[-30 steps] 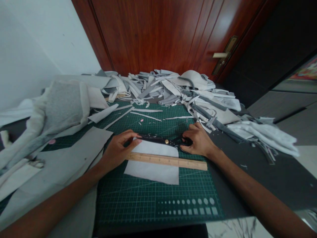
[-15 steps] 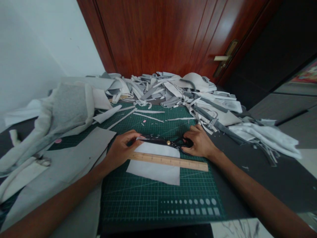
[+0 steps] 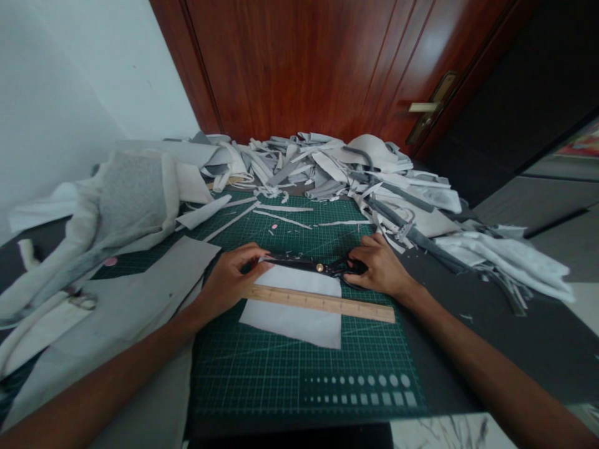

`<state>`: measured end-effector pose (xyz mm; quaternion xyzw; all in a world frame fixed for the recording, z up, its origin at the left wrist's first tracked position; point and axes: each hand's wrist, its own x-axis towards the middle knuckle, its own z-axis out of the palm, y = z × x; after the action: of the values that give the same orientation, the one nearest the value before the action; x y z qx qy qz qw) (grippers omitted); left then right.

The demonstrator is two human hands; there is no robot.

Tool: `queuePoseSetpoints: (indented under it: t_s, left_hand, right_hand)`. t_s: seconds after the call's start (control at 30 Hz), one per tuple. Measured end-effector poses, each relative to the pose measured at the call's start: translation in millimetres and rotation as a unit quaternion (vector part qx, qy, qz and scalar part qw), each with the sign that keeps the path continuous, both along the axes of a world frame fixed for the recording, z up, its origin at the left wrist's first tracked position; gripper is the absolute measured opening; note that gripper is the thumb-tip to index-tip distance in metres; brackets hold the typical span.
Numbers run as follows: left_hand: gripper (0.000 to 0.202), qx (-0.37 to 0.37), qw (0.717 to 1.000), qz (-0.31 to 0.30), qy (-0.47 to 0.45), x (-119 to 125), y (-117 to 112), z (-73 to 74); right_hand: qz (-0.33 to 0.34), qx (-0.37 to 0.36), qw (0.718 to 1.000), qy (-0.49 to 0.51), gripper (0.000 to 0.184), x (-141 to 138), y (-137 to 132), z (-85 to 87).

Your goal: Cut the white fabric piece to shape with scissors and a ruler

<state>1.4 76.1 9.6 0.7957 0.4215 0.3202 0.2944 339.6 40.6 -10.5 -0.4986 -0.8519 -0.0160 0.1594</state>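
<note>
Black scissors [image 3: 319, 267] lie nearly level across the far edge of a white fabric piece [image 3: 299, 323]. My right hand [image 3: 380, 267] is closed round their handles, and the blades point left. My left hand [image 3: 238, 272] pinches the fabric's far left corner, close by the blade tips. Across the middle of the fabric rests a wooden ruler [image 3: 322, 303], its left end by the heel of my left hand. Everything sits on a green cutting mat [image 3: 248, 380]. Whether the blades are fully closed is hard to see.
Offcuts [image 3: 285, 163] heap along the back by a wooden door [image 3: 290, 68]. Fluffy grey-white material [image 3: 133, 193] and a large pale sheet [image 3: 116, 312] lie on the left. More strips and cloth [image 3: 505, 262] spread over the dark table [image 3: 491, 337] on the right.
The scissor blades appear closer together along the fabric's far edge. Both hands keep almost the same places, and the whole view has shifted slightly.
</note>
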Motion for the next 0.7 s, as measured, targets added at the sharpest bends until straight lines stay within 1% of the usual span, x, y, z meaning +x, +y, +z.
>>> queuePoseSetpoints:
  t_s: [0.27, 0.43, 0.7]
  left_hand:
    - [0.024, 0.001, 1.000, -0.001, 0.009, -0.2, 0.9, -0.6]
    - [0.025, 0.003, 1.000, 0.001, 0.014, 1.0, -0.4, 1.5]
    - [0.025, -0.002, 1.000, 0.006, 0.014, 1.7, -1.4, 2.8]
  right_hand:
    - [-0.010, -0.003, 1.000, -0.008, 0.032, -0.7, -0.2, 3.4]
    - [-0.005, 0.000, 1.000, -0.019, 0.031, 0.7, 0.0, 4.0]
    - [-0.002, 0.001, 1.000, -0.002, 0.029, 1.9, 1.2, 2.0]
